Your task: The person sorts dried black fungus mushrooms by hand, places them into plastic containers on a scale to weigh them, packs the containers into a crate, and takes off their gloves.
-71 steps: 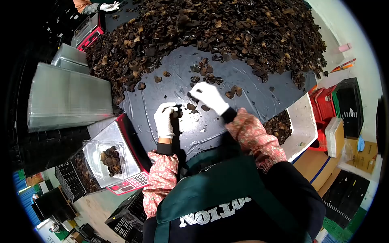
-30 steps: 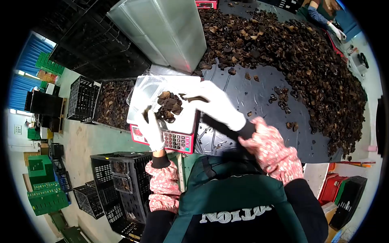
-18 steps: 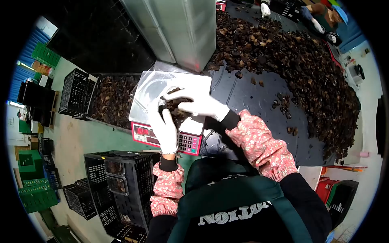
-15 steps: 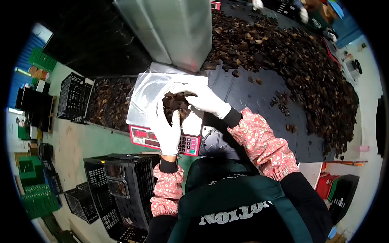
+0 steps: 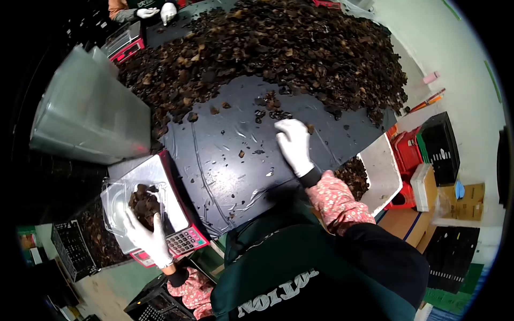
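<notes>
My left hand (image 5: pixel 147 238), white-gloved, rests at the near edge of a clear plastic container (image 5: pixel 115 206) on the scale (image 5: pixel 184 241). Its thumb and fingers are apart, touching the dark, mushroom-like pieces (image 5: pixel 144 205) inside. My right hand (image 5: pixel 293 143), also white-gloved, is over the dark table covering (image 5: pixel 225 155), just below a small cluster of loose pieces (image 5: pixel 270 101). Its fingers are bent and pressed together; anything within them is hidden. One brown piece (image 5: pixel 310 128) lies right beside its knuckles.
A large heap of dark pieces (image 5: pixel 257 48) spans the table's far side. Stacked clear containers (image 5: pixel 91 112) stand left, above the scale. A white bin (image 5: pixel 388 179) and red crates (image 5: pixel 407 152) are at the right. Another person's gloved hands (image 5: pixel 168 12) show at the upper left.
The view has swung right. My right hand has left the container and moved over to the table's loose pieces. My left hand has stayed by the container, its fingers still apart.
</notes>
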A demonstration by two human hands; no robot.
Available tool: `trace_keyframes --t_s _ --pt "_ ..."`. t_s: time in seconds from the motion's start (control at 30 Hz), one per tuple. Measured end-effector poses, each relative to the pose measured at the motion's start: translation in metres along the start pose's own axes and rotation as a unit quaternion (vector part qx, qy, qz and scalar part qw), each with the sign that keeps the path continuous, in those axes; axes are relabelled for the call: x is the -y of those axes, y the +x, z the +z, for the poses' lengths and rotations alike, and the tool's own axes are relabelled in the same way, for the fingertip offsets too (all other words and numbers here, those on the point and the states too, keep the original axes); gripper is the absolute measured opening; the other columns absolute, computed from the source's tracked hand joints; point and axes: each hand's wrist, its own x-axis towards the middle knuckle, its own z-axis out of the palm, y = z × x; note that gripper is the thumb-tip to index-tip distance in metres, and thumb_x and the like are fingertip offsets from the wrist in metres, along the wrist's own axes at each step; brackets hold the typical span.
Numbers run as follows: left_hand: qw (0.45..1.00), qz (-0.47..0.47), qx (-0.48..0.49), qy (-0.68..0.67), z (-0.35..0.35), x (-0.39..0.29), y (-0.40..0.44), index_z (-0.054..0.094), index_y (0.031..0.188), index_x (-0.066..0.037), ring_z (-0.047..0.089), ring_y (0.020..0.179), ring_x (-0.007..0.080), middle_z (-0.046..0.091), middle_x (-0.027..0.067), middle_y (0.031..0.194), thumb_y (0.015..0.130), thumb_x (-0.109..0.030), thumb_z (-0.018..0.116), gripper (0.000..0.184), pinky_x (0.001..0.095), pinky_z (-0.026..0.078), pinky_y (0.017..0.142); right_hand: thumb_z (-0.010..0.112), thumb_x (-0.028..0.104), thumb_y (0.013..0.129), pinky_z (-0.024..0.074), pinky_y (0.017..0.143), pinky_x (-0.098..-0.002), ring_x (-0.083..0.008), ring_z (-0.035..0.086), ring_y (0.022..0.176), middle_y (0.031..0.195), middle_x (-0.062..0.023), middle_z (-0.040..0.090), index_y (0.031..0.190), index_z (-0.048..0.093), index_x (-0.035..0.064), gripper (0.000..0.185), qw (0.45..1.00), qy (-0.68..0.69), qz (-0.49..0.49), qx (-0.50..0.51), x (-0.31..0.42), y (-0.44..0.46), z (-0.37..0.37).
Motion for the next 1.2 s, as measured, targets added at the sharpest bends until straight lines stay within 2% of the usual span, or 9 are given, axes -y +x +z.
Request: trace_keyframes --t_s 0.07,0.2,0.4,0.53,0.77,0.87,0.93,1.0,1.2 --pt "0.999 0.007 -0.038 0.011 -0.01 -0.017 0.008 0.038 0.147 -0.004 0.037 0.135 0.0399 0.038 0.0219 0.149 0.083 -0.035 0.073 0.079 0.0514 0.027 0.112 0.074 0.016 0.075 0.045 0.097 -0.0417 -0.0316 0.058 0.111 0.113 -0.0109 0.067 0.102 0.071 0.0088 0.028 0.972 -0.219 0.07 -0.051 -0.038 -0.008 -0.019" --pt "0.97 0.075 -0.083 -0.218 -0.003 -0.088 0.018 0.051 0.135 0.0 0.045 0.13 0.0334 0.05 0.0185 0.138 0.086 -0.006 0.064 0.051 0.0439 0.033 0.111 0.076 0.017 0.075 0.0455 0.091 -0.0398 -0.0299 0.058 0.107 0.111 -0.0091 0.064 0.112 0.066 0.0118 0.039 0.989 -0.12 -0.007 0.09 -0.09 -0.022 -0.024" --pt "0.855 0.139 0.198 -0.459 0.038 -0.225 -0.003 0.064 0.114 0.0 0.061 0.104 0.0202 0.065 0.012 0.109 0.09 -0.001 0.06 0.024 0.0303 0.047 0.094 0.063 0.004 0.082 0.0495 0.087 -0.0357 -0.0291 0.061 0.101 0.107 -0.0119 0.062 0.108 0.064 0.0083 0.026 0.981 0.105 0.161 0.021 -0.081 -0.011 -0.007" --pt "0.828 0.167 0.25 -0.473 0.073 -0.256 -0.027 0.067 0.111 -0.003 0.065 0.101 0.0287 0.068 0.0143 0.107 0.089 -0.007 0.064 0.023 0.0342 0.05 0.091 0.063 0.017 0.087 0.0504 0.085 -0.0353 -0.0281 0.062 0.101 0.108 -0.0105 0.062 0.121 0.064 0.0126 0.035 0.987 0.046 0.146 0.048 -0.079 0.024 -0.001" --pt "0.806 0.038 0.309 -0.504 0.114 -0.274 -0.006 0.067 0.109 -0.003 0.06 0.07 0.0111 0.065 0.0067 0.088 0.093 -0.009 0.06 0.018 0.0266 0.049 0.068 0.067 0.017 0.081 0.0503 0.073 -0.041 -0.0283 0.06 0.085 0.088 -0.0084 0.056 0.086 0.061 0.0104 0.011 0.993 -0.028 -0.022 0.11 -0.065 0.049 0.033" --pt "0.851 0.061 0.228 -0.469 0.152 -0.276 0.015 0.067 0.106 -0.002 0.066 0.09 0.0255 0.066 0.0139 0.097 0.093 -0.009 0.058 0.018 0.0324 0.05 0.083 0.068 0.018 0.081 0.0503 0.076 -0.0348 -0.0271 0.062 0.088 0.094 -0.0094 0.06 0.089 0.062 0.0086 0.014 0.977 0.137 0.123 0.105 -0.057 0.034 0.018" --pt "0.86 0.063 0.2 -0.465 0.169 -0.285 0.033 0.067 0.106 -0.001 0.065 0.094 0.0268 0.066 0.0143 0.1 0.094 -0.009 0.056 0.018 0.0332 0.05 0.086 0.067 0.016 0.085 0.0514 0.07 -0.0319 -0.021 0.062 0.081 0.093 -0.0098 0.061 0.096 0.063 0.0031 0.017 0.973 0.215 0.08 0.017 -0.093 0.017 0.02" --pt "0.867 0.077 0.187 -0.456 0.183 -0.298 0.051 0.067 0.106 -0.002 0.064 0.097 0.0278 0.066 0.0142 0.102 0.093 -0.007 0.055 0.018 0.0339 0.049 0.088 0.063 0.015 0.09 0.0501 0.063 -0.0263 -0.014 0.061 0.073 0.092 -0.0069 0.063 0.099 0.062 -0.0001 0.017 0.792 0.453 0.395 0.108 -0.1 0.011 -0.015" --pt "0.89 0.159 0.209 -0.374 0.225 -0.349 0.099 0.061 0.124 -0.008 0.061 0.1 0.0276 0.059 0.012 0.112 0.088 -0.014 0.064 0.037 0.0324 0.049 0.089 0.058 0.016 0.095 0.049 0.053 -0.0232 -0.0144 0.063 0.064 0.09 -0.0106 0.068 0.098 0.06 0.0002 0.016 0.749 0.476 0.45 0.102 -0.125 0.016 -0.045"
